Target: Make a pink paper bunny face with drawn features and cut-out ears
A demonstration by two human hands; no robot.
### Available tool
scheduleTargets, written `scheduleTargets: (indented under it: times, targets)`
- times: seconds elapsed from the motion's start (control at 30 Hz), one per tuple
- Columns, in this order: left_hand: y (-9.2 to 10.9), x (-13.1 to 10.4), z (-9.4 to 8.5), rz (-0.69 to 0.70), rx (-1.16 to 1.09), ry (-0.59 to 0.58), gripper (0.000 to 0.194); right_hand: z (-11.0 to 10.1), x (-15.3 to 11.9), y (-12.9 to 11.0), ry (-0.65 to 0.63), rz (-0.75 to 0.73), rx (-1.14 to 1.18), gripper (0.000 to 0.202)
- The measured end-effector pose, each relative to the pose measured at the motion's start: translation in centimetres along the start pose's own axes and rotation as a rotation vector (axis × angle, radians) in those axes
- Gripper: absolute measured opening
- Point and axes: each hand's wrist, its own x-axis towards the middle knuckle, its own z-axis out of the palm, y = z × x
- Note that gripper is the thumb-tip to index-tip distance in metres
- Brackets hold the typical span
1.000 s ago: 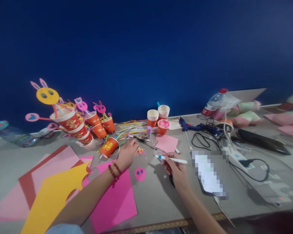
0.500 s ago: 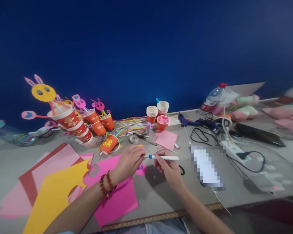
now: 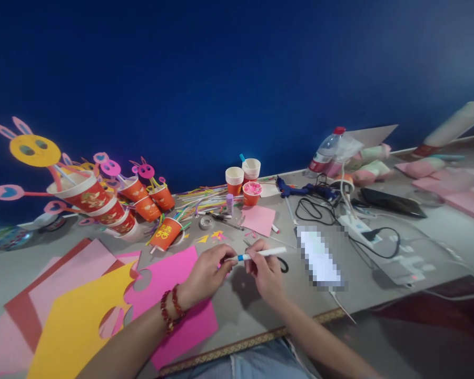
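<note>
Centrally, low in the frame, a white marker (image 3: 263, 253) with a blue band is held level above the desk (image 3: 379, 295) by both hands. The right hand (image 3: 265, 271) is closed around the marker's middle, fingers curled over the barrel. The left hand (image 3: 207, 271), with a red bead bracelet (image 3: 171, 309) on its wrist, is pinched on the marker's left tip, at the blue end; whether a cap is gripped there cannot be told. Both hands are nearly touching, just above a bright pink sheet (image 3: 181, 300) lying flat at centre-left.

A yellow sheet (image 3: 69, 329) with round holes cut out is seen at lower left, overlapping the pink one, with pale pink and red sheets (image 3: 51, 279) beneath. A tipped orange paper cup (image 3: 165, 233) lies just above the pink sheet. Stacked orange cups (image 3: 106, 208) with paper animal heads on sticks are grouped at left. Upright cups (image 3: 240, 181) are stood at centre near the blue wall (image 3: 237, 79), with coloured straws (image 3: 205, 200) beside them. A small pink square (image 3: 258, 219) lies just above the hands. A blurred-out phone (image 3: 319, 258) is right of the right hand. Further right: a blue glue gun (image 3: 296, 188), black cables (image 3: 312, 210), a power strip (image 3: 355, 226), a plastic bottle (image 3: 326, 152).
</note>
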Motion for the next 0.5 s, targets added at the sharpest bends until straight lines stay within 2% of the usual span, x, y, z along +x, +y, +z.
scheduleTargets:
  times: [0.1,0.17,0.2,0.3,0.37,0.43,0.5]
  targets:
    - [-2.9,0.7,0.0,0.017,0.202,0.031,0.019,-1.2,0.3,-0.7,-0.044,0.041,-0.180,0.031]
    - [-5.5,1.0,-0.7,-0.019,0.270,0.092,0.020,-3.7,0.1,-1.6,0.026,-0.058,-0.291,0.039]
    - [-6.7,1.1,-1.1,-0.042,0.303,0.127,0.021,-5.5,-0.2,-2.2,0.110,-0.120,-0.363,0.042]
    - [-9.8,0.9,-2.2,-0.081,0.409,0.175,0.020,-12.5,-1.9,-3.6,0.543,-0.283,-0.657,0.037]
    - [-10.9,0.6,-2.5,-0.090,0.470,0.177,0.018,-17.1,-3.3,-4.1,0.669,-0.290,-0.855,0.042]
    - [-11.6,0.3,-2.3,-0.100,0.520,0.179,0.017,-20.4,-4.7,-4.0,0.625,-0.263,-1.021,0.047]
    - [-11.8,0.1,-1.8,-0.107,0.557,0.185,0.014,-22.0,-5.6,-3.6,0.557,-0.234,-1.183,0.049]
